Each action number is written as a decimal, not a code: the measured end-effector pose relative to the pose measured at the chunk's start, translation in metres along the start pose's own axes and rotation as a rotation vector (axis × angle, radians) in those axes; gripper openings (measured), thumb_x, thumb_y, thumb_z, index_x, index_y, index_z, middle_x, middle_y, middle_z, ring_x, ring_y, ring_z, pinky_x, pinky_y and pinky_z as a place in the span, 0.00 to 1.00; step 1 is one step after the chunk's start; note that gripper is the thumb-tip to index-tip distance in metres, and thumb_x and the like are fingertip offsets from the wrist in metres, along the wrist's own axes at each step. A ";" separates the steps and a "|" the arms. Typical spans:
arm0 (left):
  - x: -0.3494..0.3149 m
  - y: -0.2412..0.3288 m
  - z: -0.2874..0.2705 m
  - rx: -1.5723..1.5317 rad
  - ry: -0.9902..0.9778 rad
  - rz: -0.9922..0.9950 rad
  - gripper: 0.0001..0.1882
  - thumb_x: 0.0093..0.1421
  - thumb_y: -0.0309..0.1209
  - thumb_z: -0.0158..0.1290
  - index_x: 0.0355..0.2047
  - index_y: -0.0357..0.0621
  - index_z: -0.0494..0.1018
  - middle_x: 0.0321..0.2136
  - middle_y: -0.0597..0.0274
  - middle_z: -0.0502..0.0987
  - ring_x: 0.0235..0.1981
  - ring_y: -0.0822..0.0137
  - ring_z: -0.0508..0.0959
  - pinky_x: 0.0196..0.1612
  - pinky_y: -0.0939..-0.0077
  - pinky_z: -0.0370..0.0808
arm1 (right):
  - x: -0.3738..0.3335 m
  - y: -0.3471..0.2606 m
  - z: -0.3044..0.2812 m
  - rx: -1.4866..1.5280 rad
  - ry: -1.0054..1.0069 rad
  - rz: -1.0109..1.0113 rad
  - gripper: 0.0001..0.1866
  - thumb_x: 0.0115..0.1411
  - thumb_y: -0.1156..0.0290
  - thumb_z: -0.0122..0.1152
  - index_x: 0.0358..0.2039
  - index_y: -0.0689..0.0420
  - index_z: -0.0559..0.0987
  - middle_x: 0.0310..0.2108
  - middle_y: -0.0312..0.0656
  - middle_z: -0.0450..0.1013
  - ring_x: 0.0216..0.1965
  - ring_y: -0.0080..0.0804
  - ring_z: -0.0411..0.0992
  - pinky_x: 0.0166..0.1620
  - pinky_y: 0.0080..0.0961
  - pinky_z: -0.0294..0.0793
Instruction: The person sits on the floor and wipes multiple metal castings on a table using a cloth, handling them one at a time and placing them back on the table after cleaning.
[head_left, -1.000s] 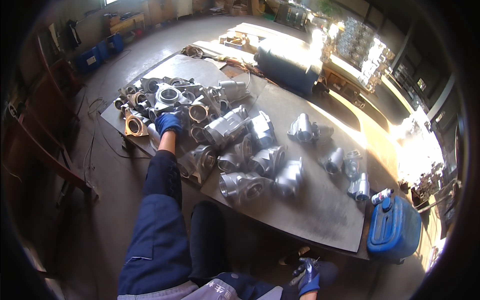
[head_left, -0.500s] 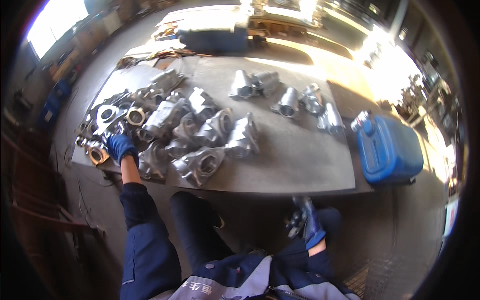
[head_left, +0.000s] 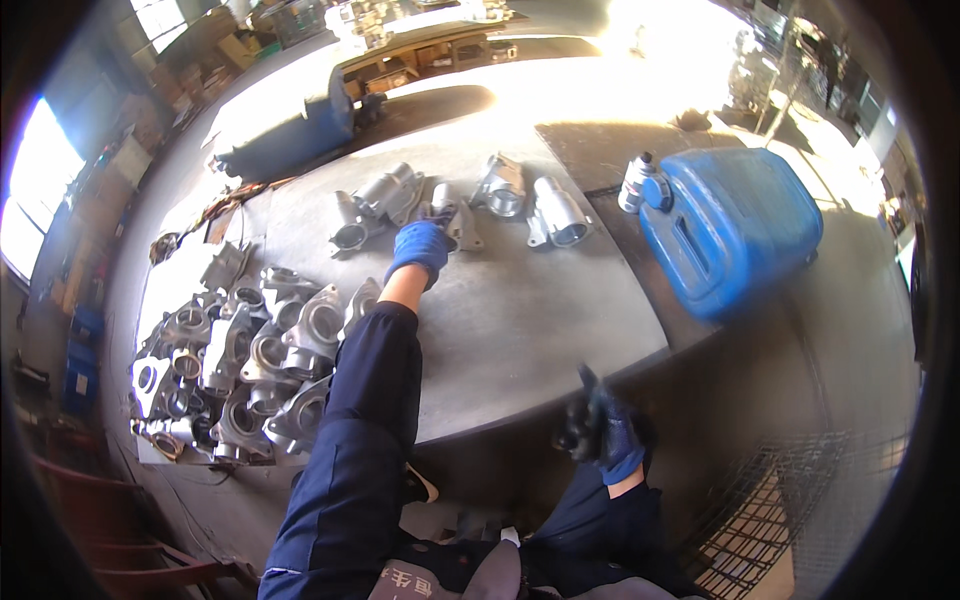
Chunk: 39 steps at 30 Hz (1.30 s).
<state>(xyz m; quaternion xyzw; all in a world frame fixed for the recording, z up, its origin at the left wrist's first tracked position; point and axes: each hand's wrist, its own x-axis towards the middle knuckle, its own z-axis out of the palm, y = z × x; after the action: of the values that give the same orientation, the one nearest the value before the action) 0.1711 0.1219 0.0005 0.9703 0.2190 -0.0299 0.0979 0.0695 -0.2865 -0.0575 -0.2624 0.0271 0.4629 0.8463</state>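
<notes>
My left hand (head_left: 420,247), in a blue glove with dark fingers, reaches across the grey tabletop (head_left: 500,340). Its fingers are closed about a silver metal casting (head_left: 462,228) with a tube and a flange, partly hidden by the hand. Similar castings stand close by: a pair (head_left: 385,195) to the left, one (head_left: 500,185) behind to the right and another (head_left: 560,215) farther right. In front of the table's near edge, my right hand (head_left: 600,425) is raised over my lap, in a glove with a black palm. Its thumb stands apart from loosely bent fingers, and nothing shows in it.
Several flanged castings (head_left: 240,360) crowd the table's left end. At the right stand a blue jerrycan (head_left: 740,225) and a small bottle (head_left: 635,185). A wire basket (head_left: 770,500) is at the lower right. Beyond the table lies a blue bin (head_left: 290,140).
My left hand has left the crowded castings at the left and moved right onto a casting in the back group. The view has turned right. My right hand stays in front of the table.
</notes>
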 end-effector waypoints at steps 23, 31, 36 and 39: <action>-0.229 0.058 -0.029 0.346 -0.001 0.581 0.51 0.40 0.50 0.68 0.65 0.55 0.61 0.55 0.50 0.72 0.58 0.51 0.70 0.61 0.60 0.65 | 0.035 0.081 0.012 -2.414 0.399 -0.702 0.13 0.60 0.62 0.50 0.25 0.55 0.79 0.26 0.46 0.76 0.29 0.42 0.75 0.35 0.42 0.70; -0.200 0.036 0.026 0.056 -0.089 0.719 0.44 0.32 0.42 0.68 0.56 0.57 0.70 0.50 0.58 0.75 0.52 0.53 0.75 0.61 0.47 0.61 | 0.039 0.116 0.020 -2.418 0.488 -0.520 0.08 0.60 0.67 0.50 0.32 0.51 0.79 0.26 0.43 0.77 0.26 0.39 0.76 0.28 0.41 0.70; -0.196 0.044 0.024 0.164 -0.184 0.651 0.46 0.35 0.44 0.69 0.59 0.65 0.66 0.53 0.62 0.73 0.55 0.57 0.73 0.63 0.47 0.58 | 0.020 0.120 0.050 -2.045 0.403 -0.183 0.12 0.62 0.65 0.49 0.32 0.55 0.80 0.28 0.50 0.78 0.30 0.48 0.78 0.34 0.43 0.74; -0.195 0.042 0.026 0.217 -0.187 0.623 0.45 0.36 0.45 0.68 0.59 0.66 0.66 0.54 0.62 0.72 0.56 0.58 0.72 0.64 0.47 0.57 | 0.017 0.112 0.079 -1.897 0.394 0.031 0.15 0.62 0.60 0.51 0.32 0.56 0.81 0.32 0.54 0.78 0.36 0.52 0.78 0.39 0.45 0.76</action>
<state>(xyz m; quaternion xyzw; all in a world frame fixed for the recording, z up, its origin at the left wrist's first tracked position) 0.0131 -0.0026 0.0019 0.9884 -0.1022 -0.1107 0.0184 -0.0256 -0.1872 -0.0411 -0.9087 -0.2127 0.2511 0.2568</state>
